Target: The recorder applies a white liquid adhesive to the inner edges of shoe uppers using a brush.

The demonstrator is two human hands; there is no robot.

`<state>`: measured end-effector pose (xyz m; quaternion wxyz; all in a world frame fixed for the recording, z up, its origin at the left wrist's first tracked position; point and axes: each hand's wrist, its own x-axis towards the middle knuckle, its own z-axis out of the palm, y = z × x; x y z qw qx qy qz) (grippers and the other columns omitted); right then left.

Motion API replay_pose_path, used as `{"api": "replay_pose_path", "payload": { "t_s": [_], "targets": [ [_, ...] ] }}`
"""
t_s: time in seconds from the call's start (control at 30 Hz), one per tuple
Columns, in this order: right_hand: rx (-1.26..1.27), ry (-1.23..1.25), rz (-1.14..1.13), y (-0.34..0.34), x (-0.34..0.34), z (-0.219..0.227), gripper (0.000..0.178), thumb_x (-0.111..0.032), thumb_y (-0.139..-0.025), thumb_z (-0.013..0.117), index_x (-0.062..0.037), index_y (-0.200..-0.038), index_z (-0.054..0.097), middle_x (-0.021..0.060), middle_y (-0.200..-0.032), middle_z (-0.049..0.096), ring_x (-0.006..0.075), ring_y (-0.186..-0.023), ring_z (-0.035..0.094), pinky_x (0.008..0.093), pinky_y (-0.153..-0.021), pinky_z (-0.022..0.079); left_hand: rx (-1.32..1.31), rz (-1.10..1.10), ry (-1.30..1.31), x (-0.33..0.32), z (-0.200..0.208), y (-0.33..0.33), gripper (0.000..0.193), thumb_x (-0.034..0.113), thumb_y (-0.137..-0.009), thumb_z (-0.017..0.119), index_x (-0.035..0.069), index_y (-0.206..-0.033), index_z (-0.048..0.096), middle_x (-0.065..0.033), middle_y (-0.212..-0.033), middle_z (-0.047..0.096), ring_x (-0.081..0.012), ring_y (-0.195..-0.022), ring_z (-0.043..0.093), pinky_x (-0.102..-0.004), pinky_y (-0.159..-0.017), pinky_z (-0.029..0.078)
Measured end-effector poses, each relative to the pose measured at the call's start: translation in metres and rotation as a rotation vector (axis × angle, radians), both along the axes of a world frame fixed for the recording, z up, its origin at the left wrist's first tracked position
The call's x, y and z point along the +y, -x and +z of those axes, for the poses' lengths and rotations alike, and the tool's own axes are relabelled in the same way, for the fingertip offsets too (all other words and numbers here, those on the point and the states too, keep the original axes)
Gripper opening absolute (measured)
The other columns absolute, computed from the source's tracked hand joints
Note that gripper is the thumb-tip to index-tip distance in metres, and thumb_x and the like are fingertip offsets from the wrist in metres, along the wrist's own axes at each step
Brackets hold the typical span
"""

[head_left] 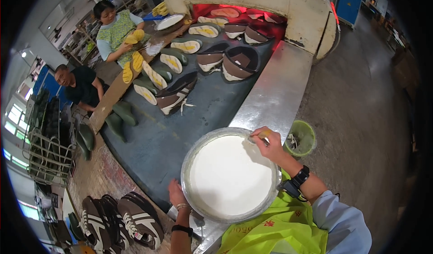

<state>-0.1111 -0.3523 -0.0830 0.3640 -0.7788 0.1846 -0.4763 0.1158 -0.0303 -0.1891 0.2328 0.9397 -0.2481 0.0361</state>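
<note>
A wide round basin (186, 181) of white liquid stands in front of me at the belt's near end. My right hand (269, 146) is closed at its upper right rim, pinching what looks like a small brush (258, 139) with a yellowish handle. The brush's lower end is at the inner rim. Against the basin's left outer side is my left hand (176, 192); its fingers are partly hidden, and their grip is unclear. Beyond the basin, a brown shoe upper (177, 93) with white stripes and loose laces lies on the dark conveyor belt (153, 150).
Soles and uppers ride the belt near a red-lit oven tunnel (297, 10). Striped brown uppers (140, 220) sit lower left. A green bin (301, 139) stands right of the metal ledge (277, 89). One person (119, 32) holds yellow insoles; another person (83, 87) is at left.
</note>
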Motion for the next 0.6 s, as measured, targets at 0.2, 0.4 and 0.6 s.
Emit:
{"api": "replay_pose_path", "payload": {
  "t_s": [0.2,0.4,0.6],
  "targets": [
    [-0.010,-0.082,-0.143,-0.002,-0.001,0.012,0.008,-0.001,-0.081,0.063,-0.0027,-0.088,0.060,0.0120,-0.084,0.065,0.0252,-0.075,0.066,0.0316,-0.068,0.051,0.268,0.130,0.182,-0.012,0.029,0.000,0.023,0.014,-0.088,0.049,0.007,-0.107,0.058,-0.0114,-0.107,0.061,-0.0303,-0.096,0.058,-0.0383,-0.084,0.047],
    [0.020,0.042,-0.014,0.004,-0.001,-0.009,0.011,0.000,-0.075,0.068,-0.0033,-0.082,0.060,0.0114,-0.076,0.064,0.0243,-0.061,0.063,0.0294,-0.054,0.049,0.179,0.124,-0.042,-0.001,0.002,0.004,0.026,0.019,-0.086,0.048,0.009,-0.106,0.060,-0.0094,-0.112,0.060,-0.0289,-0.105,0.055,-0.0401,-0.088,0.046],
    [0.106,0.360,0.029,-0.002,-0.002,0.025,0.010,-0.005,-0.074,0.068,-0.0036,-0.081,0.061,0.0104,-0.081,0.064,0.0262,-0.070,0.062,0.0351,-0.063,0.049,-0.043,0.007,-0.044,0.002,0.004,0.005,0.027,0.021,-0.087,0.046,0.009,-0.105,0.063,-0.0047,-0.120,0.059,-0.0238,-0.113,0.052,-0.0376,-0.091,0.045]
  ]
}}
